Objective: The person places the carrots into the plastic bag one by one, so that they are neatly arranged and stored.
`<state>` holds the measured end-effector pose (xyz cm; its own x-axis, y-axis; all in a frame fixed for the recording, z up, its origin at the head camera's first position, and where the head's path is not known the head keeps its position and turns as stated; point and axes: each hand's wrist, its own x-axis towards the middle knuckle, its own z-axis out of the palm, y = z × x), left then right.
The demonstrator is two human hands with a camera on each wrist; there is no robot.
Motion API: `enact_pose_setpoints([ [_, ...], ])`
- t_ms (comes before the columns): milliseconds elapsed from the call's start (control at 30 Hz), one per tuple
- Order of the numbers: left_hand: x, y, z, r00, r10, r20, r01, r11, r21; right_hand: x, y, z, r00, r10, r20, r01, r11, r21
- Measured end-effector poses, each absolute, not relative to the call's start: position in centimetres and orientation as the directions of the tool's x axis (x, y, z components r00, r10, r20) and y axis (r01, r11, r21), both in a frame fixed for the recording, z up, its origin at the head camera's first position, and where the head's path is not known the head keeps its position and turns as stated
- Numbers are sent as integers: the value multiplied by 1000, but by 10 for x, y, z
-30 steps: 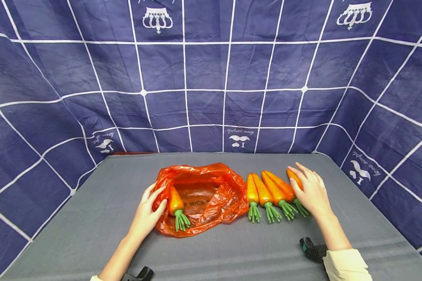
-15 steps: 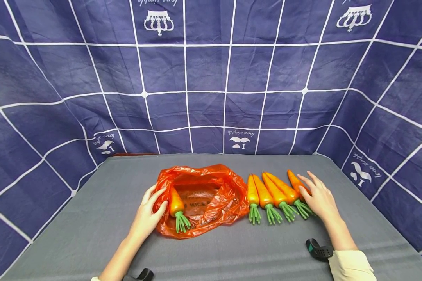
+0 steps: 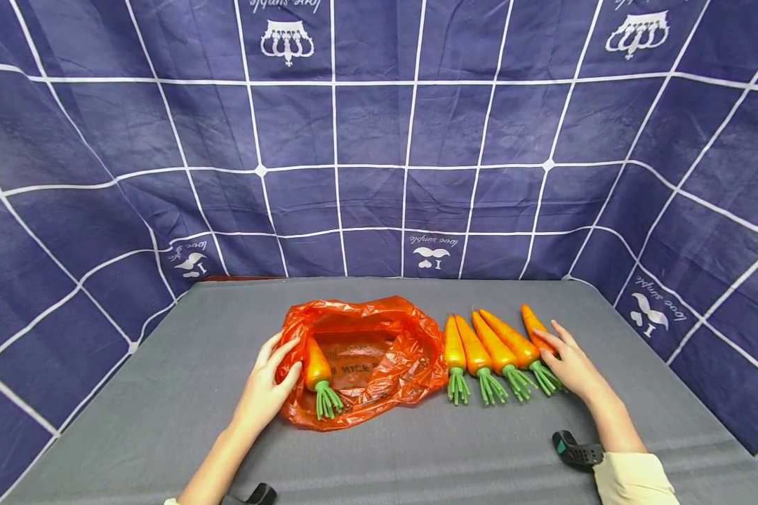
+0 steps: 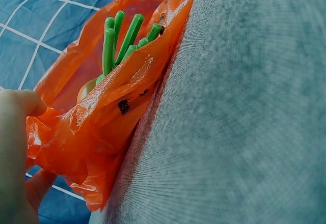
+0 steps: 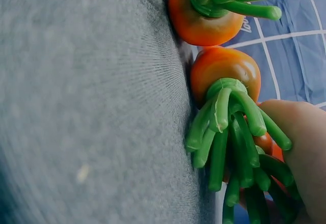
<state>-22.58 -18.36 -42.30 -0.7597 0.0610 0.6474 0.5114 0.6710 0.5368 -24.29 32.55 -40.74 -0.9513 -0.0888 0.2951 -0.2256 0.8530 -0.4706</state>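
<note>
My left grip (image 3: 267, 379) pinches crinkly red plastic bag (image 3: 417, 361), black blotch (image 4: 124, 107) left wrist view only; right grip (image 3: 571, 366) touches rightmost glossy tapered orange carrot (image 3: 532, 321), closure unclear.

White-gridded blue cloth (image 3: 373, 126) behind a grey tabletop (image 3: 417, 456)

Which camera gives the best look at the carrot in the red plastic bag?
The head view, where the carrot shows orange body and green stems. The left wrist view shows mainly stems, the red plastic bag hiding most of the body; the right wrist view lacks it.
</note>
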Motion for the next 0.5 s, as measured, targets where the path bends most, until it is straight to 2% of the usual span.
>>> enact_pose_setpoints([
  [300, -226, -183, -423, -753, 63, 655, 517, 672, 530, -242, 325, -408, -944, -90, 317, -234, 860, -453],
  [500, -226, -183, -423, -756, 61, 652, 515, 671, 534, -239, 326, -403, -958, -86, 275, -206, 872, -444],
])
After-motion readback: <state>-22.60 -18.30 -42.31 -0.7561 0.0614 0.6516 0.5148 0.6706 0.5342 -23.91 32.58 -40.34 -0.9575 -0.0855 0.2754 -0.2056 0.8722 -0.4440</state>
